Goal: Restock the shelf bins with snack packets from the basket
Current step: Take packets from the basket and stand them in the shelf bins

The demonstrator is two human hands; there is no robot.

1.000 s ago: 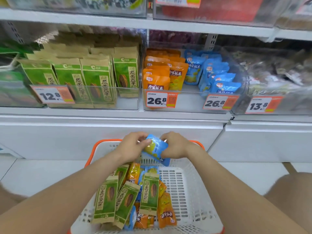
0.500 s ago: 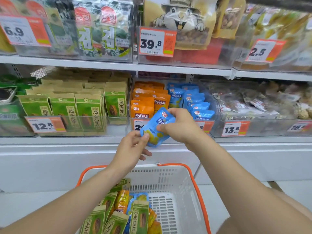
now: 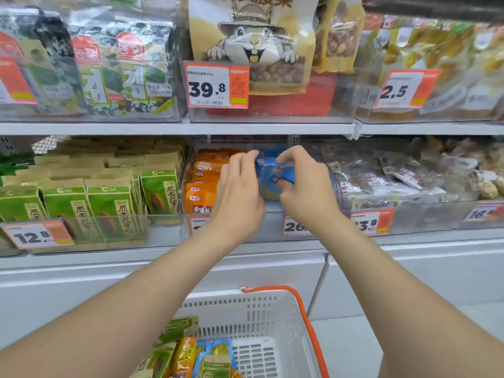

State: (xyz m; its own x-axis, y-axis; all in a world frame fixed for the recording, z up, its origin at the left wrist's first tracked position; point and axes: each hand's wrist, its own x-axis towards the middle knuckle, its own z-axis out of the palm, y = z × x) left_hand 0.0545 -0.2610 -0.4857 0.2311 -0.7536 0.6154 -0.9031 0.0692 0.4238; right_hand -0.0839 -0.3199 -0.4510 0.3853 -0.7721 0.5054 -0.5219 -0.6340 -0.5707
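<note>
Both my hands are inside the clear middle bin (image 3: 272, 227) on the lower shelf. My right hand (image 3: 302, 186) grips a blue snack packet (image 3: 270, 178) with curled fingers and thumb. My left hand (image 3: 240, 197) has straight fingers against the packet's left side, next to the row of orange packets (image 3: 203, 184). The other blue packets in the bin are mostly hidden behind my hands. The white basket (image 3: 261, 315) with orange rim sits below, holding green, orange and blue packets (image 3: 191, 356) at its left.
Green seed packets (image 3: 109, 203) fill the bin to the left. A bin of clear-wrapped snacks (image 3: 395, 181) stands to the right. The upper shelf (image 3: 191, 128) carries seaweed, nut bags and price tags close above my hands.
Both hands lifted the blue packet out of the basket and carried it up and forward into the middle bin. The view tilted up, so less of the basket shows.
</note>
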